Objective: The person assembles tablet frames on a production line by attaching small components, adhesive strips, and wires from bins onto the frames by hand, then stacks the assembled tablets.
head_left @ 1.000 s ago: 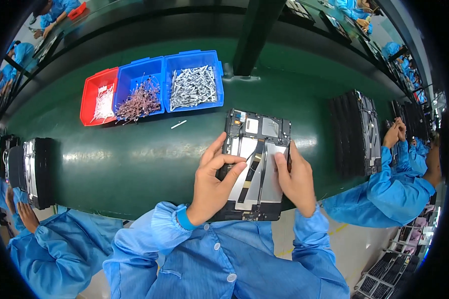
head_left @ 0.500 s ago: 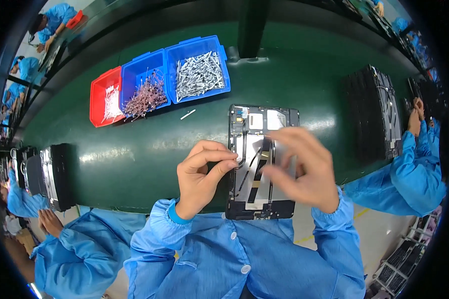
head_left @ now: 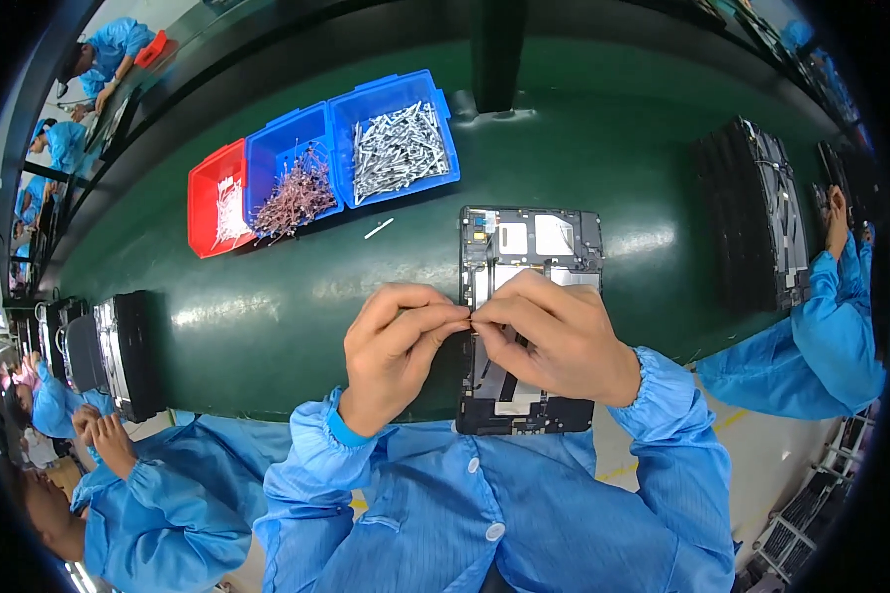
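Observation:
An opened tablet (head_left: 574,415) lies in front of me at the table's near edge, its boards, silver plates and black tapes exposed. My left hand (head_left: 391,346) is closed in a pinch at the tablet's left edge. Over that same edge, my right hand (head_left: 554,331) is pinched too, and its fingertips meet those of the left. Whatever sits between the fingertips is too small to name. The right hand covers much of the tablet's middle.
Ahead to the left stand a red bin (head_left: 203,208) of white strips, a blue bin (head_left: 267,138) of thin reddish wired parts and a blue bin (head_left: 366,99) of silvery pieces. One white strip (head_left: 379,228) lies loose. Device stacks (head_left: 737,217) flank me; co-workers sit on both sides.
My right hand has come left across the tablet and closed its fingertips against the left hand's. The left hand keeps its pinch at the edge. The co-worker's hands on the left have risen.

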The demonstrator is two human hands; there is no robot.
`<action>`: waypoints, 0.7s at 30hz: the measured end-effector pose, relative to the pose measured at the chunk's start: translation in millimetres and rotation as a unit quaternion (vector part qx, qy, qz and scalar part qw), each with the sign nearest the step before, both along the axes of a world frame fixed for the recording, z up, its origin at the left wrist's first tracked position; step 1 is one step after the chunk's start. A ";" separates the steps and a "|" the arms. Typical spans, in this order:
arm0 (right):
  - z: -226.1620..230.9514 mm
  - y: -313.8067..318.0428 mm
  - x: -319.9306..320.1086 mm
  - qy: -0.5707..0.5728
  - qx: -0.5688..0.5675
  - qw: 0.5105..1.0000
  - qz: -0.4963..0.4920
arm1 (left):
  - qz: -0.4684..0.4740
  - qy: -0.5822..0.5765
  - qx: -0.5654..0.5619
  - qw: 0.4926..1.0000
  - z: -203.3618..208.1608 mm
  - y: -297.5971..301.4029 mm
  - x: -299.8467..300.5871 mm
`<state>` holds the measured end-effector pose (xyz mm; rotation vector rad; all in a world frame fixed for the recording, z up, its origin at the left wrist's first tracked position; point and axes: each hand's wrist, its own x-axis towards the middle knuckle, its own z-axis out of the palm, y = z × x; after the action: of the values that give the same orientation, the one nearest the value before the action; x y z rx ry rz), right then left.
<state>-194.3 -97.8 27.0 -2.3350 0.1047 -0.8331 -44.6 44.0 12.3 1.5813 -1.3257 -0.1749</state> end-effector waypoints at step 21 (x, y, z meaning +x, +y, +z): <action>-31.0 -31.9 18.9 0.104 0.065 0.992 -0.026 | -0.017 0.439 0.257 0.860 -18.2 -30.6 26.2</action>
<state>-175.4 -129.7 -4.0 -2.2966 0.3004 -0.5874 -18.3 13.4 -5.9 1.5775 -0.5819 -1.2064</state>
